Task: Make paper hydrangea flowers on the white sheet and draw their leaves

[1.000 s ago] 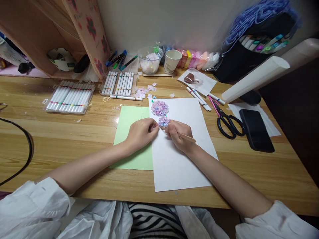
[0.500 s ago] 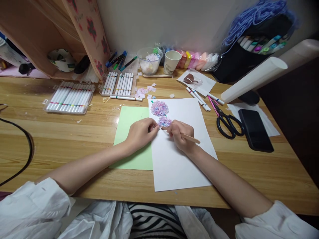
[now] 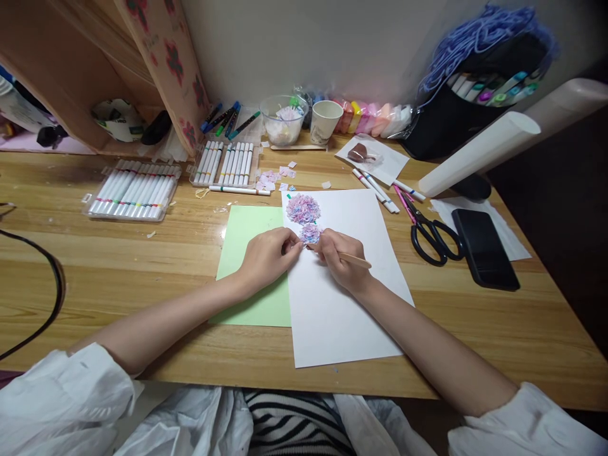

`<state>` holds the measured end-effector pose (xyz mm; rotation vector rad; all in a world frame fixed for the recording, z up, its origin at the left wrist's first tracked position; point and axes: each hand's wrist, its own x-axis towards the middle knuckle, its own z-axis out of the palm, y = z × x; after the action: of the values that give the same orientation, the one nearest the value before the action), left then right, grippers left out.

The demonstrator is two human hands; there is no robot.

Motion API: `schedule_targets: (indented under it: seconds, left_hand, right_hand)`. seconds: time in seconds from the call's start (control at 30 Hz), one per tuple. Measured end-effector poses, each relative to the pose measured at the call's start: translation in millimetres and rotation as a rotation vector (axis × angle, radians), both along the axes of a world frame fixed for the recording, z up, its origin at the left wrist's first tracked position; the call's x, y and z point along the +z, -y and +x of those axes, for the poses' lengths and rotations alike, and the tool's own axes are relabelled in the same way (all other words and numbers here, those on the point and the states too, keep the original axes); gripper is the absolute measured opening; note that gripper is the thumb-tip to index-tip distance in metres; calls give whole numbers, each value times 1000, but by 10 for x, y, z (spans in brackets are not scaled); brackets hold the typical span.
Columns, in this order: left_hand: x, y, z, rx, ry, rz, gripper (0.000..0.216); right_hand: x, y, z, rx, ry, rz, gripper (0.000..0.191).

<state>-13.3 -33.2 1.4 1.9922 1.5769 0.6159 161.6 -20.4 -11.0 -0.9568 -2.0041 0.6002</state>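
Observation:
A white sheet of paper (image 3: pixel 349 316) lies partly over a green sheet (image 3: pixel 256 304). Near the white sheet's top left are two round clusters of crumpled pink, purple and blue paper bits, a larger cluster (image 3: pixel 304 208) and a smaller cluster (image 3: pixel 310 234) below it. My right hand (image 3: pixel 342 256) is closed around a wooden craft stick (image 3: pixel 355 259), its tip by the lower edge of the smaller cluster. From the left, my left hand (image 3: pixel 270 254) rests across the green sheet, thumb and finger pinched beside the stick's tip. Whatever that pinch holds is too small to make out.
Loose paper squares (image 3: pixel 270 178) lie behind the sheets, near marker boxes (image 3: pixel 135 190). Farther back stand a clear bowl (image 3: pixel 283 123) and a paper cup (image 3: pixel 325 120). Scissors (image 3: pixel 434 240), a phone (image 3: pixel 485 249) and a white tube (image 3: pixel 479 154) are on the right.
My right hand has shifted slightly left, and the back end of the craft stick has moved left with it. The left hand's pinch stays nearly in place.

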Motion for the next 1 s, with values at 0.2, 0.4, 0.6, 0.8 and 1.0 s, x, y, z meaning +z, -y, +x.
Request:
schedule_targets:
  seconds: [0.2, 0.4, 0.6, 0.8, 1.0]
  left_hand:
    - [-16, 3, -9, 2, 61, 2, 21]
    - [3, 0, -46, 93, 155, -24, 35]
    - [13, 31, -31, 78, 20, 4, 23]
    - [16, 27, -3, 54, 29, 12, 17]
    - [7, 2, 18, 65, 55, -13, 20]
  right_hand:
    - [-42, 32, 37, -53, -88, 17, 44]
    - [-86, 31, 85, -145, -292, -177, 48]
    - [-48, 7, 62, 1, -167, -163, 43]
    - [-20, -12, 37, 49, -92, -122, 40]
    - [-9, -19, 26, 65, -48, -98, 39]
